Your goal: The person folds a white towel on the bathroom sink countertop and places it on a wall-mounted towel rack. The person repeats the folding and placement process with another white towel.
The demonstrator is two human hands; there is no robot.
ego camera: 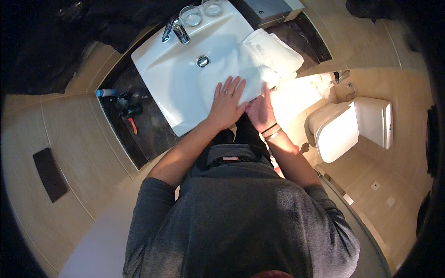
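A white towel (240,73) is spread over the right part of the white washbasin (163,83) and its front rim. My left hand (228,102), with a ring on it, rests flat on this towel, fingers spread a little. Close beside it, my right hand (261,110) is turned partly palm up at the towel's near right edge; some of its fingers are hidden, so its hold on the cloth is unclear. Bands circle the right wrist. Another white towel (278,54), folded, lies over the basin's right rim, touching the spread one.
A chrome faucet (180,33) and two glass tumblers (191,16) (212,7) stand at the basin's back. Left on the dark counter (149,128) are a blue-and-white bottle (106,92) and a red-handled item (132,125). A grey box (266,12) is back right; a toilet (339,135) stands right.
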